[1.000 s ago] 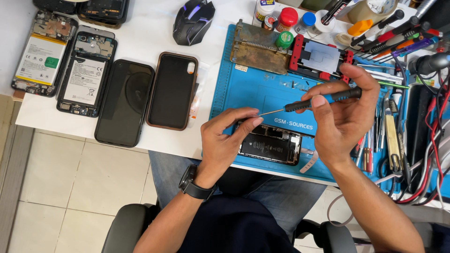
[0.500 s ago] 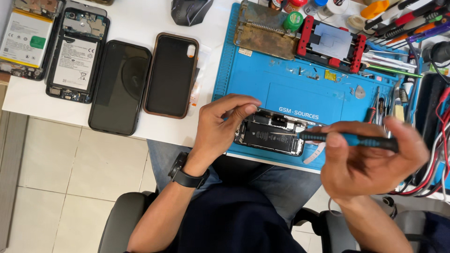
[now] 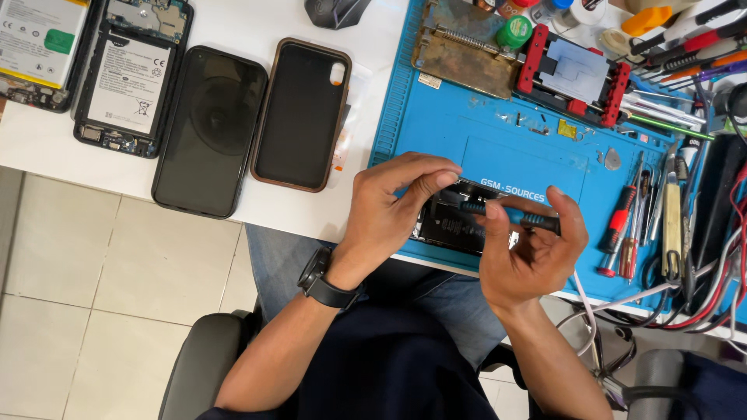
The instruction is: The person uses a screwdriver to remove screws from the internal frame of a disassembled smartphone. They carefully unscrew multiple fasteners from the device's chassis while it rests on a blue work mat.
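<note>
A: Left hand (image 3: 393,206)?
B: Resting on opened phone (image 3: 455,222), fingers curled over its left end, pressing it to blue mat (image 3: 467,132) at near edge of table. Black watch (image 3: 323,280) on wrist.

A: Right hand (image 3: 533,253)?
B: Pinching dark screwdriver (image 3: 513,218) betw. thumb and fingers, closed tight round handle. Lying roughly level, across phone's right part. Tip hidden behind left fingers, can't tell where touching.

A: Phone itself?
B: Back off, dark insides showing, mostly covered by both hands. Just below printed area of mat.

A: Around?
B: Left on white table (image 3: 233,23): brown-rimmed phone case (image 3: 299,117), black phone (image 3: 206,132) beside it, touching or nearly. Further left, opened phone w/ white battery (image 3: 128,78). Top of mat: rusty metal plate (image 3: 459,47), red-and-black clamp holder (image 3: 576,74). Right of hands: red-handled screwdrivers (image 3: 622,225), tweezers, cables (image 3: 724,257). Dark mouse (image 3: 336,11) at top edge, partly cut off.
</note>
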